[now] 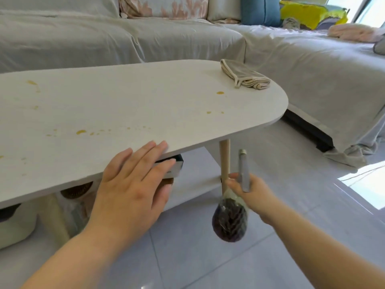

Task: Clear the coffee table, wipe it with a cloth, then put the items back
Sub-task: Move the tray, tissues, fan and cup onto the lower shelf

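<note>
The oval white coffee table (133, 105) has yellow-brown spill spots on its top and a folded beige cloth (244, 75) near its far right end. My left hand (133, 184) lies flat with fingers spread over the table's near edge. My right hand (248, 188), below the table's right end beside a wooden leg (225, 159), grips a grey pen-like stick (243, 170) and a clear plastic bag of dark contents (230, 222) that hangs beneath it.
A lower shelf (195, 182) under the top holds a dark box (177, 165), a round brown object (77, 189) and a white container (14, 224). A grey-covered sofa (145, 38) wraps around the far side and right. Grey tiled floor lies in front.
</note>
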`<state>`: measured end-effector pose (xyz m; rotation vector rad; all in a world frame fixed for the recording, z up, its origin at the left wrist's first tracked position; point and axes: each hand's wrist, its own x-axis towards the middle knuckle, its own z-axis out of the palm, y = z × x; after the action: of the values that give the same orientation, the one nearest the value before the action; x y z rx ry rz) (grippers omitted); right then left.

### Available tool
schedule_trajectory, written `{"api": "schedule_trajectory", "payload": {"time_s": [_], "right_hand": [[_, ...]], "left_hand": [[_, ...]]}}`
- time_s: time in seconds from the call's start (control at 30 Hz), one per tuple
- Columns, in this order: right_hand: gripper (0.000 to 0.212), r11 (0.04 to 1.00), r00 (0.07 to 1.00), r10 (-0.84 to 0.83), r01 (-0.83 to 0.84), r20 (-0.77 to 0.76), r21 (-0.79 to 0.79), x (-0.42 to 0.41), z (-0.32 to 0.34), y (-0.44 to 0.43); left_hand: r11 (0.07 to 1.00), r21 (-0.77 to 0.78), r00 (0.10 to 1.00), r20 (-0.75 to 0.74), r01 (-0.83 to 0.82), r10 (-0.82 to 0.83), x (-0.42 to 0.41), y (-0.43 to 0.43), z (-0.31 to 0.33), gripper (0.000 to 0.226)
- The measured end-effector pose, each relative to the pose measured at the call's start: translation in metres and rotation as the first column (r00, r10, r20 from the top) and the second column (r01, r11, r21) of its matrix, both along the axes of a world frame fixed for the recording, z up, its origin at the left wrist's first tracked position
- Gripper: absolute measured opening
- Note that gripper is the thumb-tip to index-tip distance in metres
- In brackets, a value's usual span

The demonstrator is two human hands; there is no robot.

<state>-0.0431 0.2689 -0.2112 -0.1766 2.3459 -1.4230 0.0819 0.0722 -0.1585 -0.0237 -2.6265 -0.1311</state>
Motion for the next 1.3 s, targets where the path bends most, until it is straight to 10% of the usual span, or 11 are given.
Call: {"api": "schedule_trajectory", "payload": {"time_s": [0.43, 0.7, 0.87, 1.1, 1.3], "right_hand": [[0.025, 0.926, 0.957, 0.261, -0.212, -0.125, 0.313, -0.062, 0.0, -0.098], [0.039, 0.982, 0.936, 0.178, -0.15, -0.303, 0.114, -0.072, 0.0, -0.1], [0.009, 0.996, 0.965, 0.085, -0.085, -0.248, 0.008, -0.081, -0.022, -0.099], [0.075, 1.0, 0.972, -0.026, 0.026, -0.235, -0.004, -0.061, -0.062, -0.089], [0.078, 0.997, 0.969, -0.076, 0.072, -0.236, -0.027, -0.058, -0.079, -0.086]], "left_hand": [[0.999, 0.031, 1.0, 0.0, -0.01, 0.01, 0.0, 0.002, -0.002, 0.041], [0.998, 0.05, 0.999, -0.029, -0.034, 0.035, -0.001, 0.003, -0.003, 0.043], [0.999, 0.036, 0.998, -0.064, -0.027, 0.029, -0.002, 0.002, -0.004, 0.045], [0.998, 0.048, 0.997, -0.062, -0.037, 0.04, -0.002, 0.004, -0.005, 0.045], [0.997, 0.057, 0.998, -0.041, -0.044, 0.046, -0.002, 0.005, -0.004, 0.044]]}}
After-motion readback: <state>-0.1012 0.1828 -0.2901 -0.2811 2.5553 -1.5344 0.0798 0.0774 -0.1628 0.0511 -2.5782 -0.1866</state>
